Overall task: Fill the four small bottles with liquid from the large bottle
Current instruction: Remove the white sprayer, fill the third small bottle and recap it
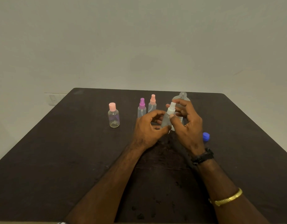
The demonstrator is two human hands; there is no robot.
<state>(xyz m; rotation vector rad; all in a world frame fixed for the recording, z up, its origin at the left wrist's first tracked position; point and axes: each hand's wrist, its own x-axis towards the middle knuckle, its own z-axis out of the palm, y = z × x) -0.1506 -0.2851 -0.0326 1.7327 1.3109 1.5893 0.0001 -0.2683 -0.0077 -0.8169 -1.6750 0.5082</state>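
Left hand (148, 126) grips the body of a white-capped spray bottle (166, 120); right hand (188, 125) pinches its cap. It looks like light, thin, slick plastic, so hold the body low. From it, a round pink-capped bottle (113, 116) stands at nine o'clock, the purple sprayer (141, 108) and pink sprayer (152, 103) at eleven, and the uncapped large bottle (183, 95) at one.

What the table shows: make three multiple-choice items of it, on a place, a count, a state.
1. The blue cap lies: A on the floor; B on the table, beside the right hand; C on a shelf.
2. Standing unheld, of the four to fill: A three; B one; C five.
3. The large bottle is: A capped; B tipped over; C upright, uncapped.
B: it rests there. A: round bottle, purple sprayer, pink sprayer; left hand and right grip the white spray bottle. C: bare threaded neck.
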